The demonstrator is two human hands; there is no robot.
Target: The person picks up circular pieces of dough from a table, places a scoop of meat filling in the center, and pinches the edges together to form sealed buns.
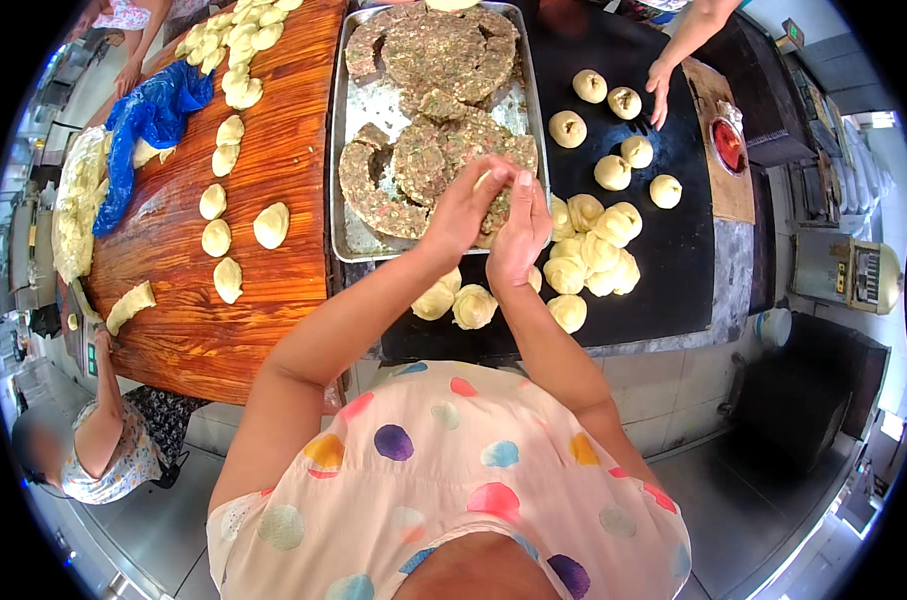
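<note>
My left hand (465, 212) and my right hand (519, 232) are cupped together over the near right corner of a metal tray (339, 215). Their fingers curve toward each other around a piece of dough (486, 240), mostly hidden by the palms; only pale edges show. Brown minced filling with green flecks (443, 50) is heaped in the tray, in a far mound and a near one (368, 190). Just beside my right wrist lies a pile of round filled buns (598, 250). Two more buns (473, 307) sit below my left wrist.
Spaced buns (613, 172) stand on the black surface (663, 290), near another person's hand (658, 92). Left is a wooden table (293, 120) with dough pieces (271, 226), a blue plastic sheet (153, 120) and a long dough mass (78, 205). Another person (108, 450) works at its near left corner.
</note>
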